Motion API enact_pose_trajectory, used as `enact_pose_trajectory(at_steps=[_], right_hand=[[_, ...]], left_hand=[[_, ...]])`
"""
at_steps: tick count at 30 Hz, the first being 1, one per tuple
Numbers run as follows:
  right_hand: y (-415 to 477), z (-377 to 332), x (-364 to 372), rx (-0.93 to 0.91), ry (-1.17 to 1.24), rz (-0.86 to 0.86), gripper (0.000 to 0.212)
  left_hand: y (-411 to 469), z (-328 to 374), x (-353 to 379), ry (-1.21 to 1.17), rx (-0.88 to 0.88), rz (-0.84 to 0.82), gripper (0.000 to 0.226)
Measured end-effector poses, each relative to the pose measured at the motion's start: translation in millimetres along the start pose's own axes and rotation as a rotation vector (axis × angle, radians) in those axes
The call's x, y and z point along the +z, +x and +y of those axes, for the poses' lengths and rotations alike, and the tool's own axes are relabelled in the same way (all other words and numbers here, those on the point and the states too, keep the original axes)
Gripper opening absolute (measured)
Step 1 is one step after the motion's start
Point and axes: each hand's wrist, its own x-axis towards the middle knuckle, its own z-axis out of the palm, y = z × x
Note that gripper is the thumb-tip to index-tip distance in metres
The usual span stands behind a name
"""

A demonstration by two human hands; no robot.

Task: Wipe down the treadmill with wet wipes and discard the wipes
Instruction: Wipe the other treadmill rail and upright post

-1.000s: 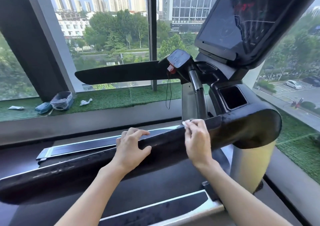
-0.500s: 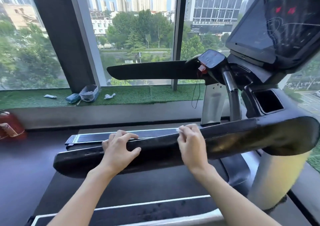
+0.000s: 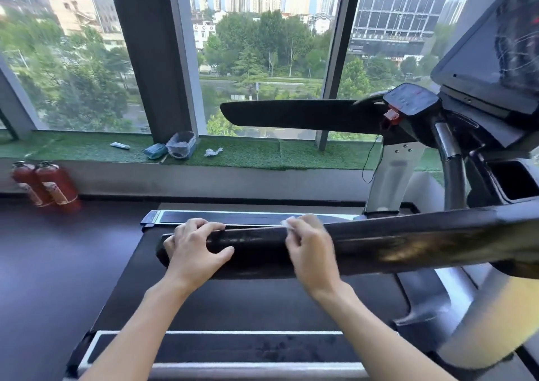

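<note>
Sill [image 3: 248,154] bin [image 3: 181,144] (contents unclear); right hand [image 3: 310,249] holds wipe [image 3: 288,223] on handrail [image 3: 408,237].

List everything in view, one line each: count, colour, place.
Near handrail: one, black, foreground.
Far handrail: one, black, beyond it.
Console screen: one, dark, upper right.
Safety key: one, red, at the far handrail's end.
Treadmill belt: one, black, under the near handrail.
Fire extinguishers: two, red, floor at left.
Sill: one, green turf, along the back.
Bag-lined container: one, blue, on the sill.
Packet: one, teal, beside the container.
Crumpled wipe: one, white, on the sill.
Wet wipe: one, white, on the near handrail.
Left hand: grips the near handrail's end.
Right hand: pinches the wet wipe.
</note>
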Motion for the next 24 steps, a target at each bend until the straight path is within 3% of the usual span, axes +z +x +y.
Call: enact_pose_trajectory(at_steps=[3,10,15,20,24], right_hand=[[0.7,11.5,-8.9,0.131,-0.127,0.150,0.015],[-8.6,-42.2,48.4,0.043,-0.117,0.107,0.011],[-8.3,-73.4,73.8,-0.090,0.031,-0.126,0.014],[-5.7,-47.9,54.2,0.039,-0.085,0.074,0.013],[-8.1,-64.5,75.6,-0.009,-0.082,0.027,0.011]], left_hand=[[-0.7,-23.5,-9.5,0.004,-0.049,0.029,0.046],[-4.2,-42.7,-8.5,-0.058,-0.049,0.054,0.054],[-5.9,-51.9,-12.7,-0.084,-0.119,0.047,0.060],[-8.1,-61.8,-18.9,-0.195,-0.140,0.040,0.073],[-12.1,-68.7,-26.5,-0.307,-0.163,-0.008,0.073]])
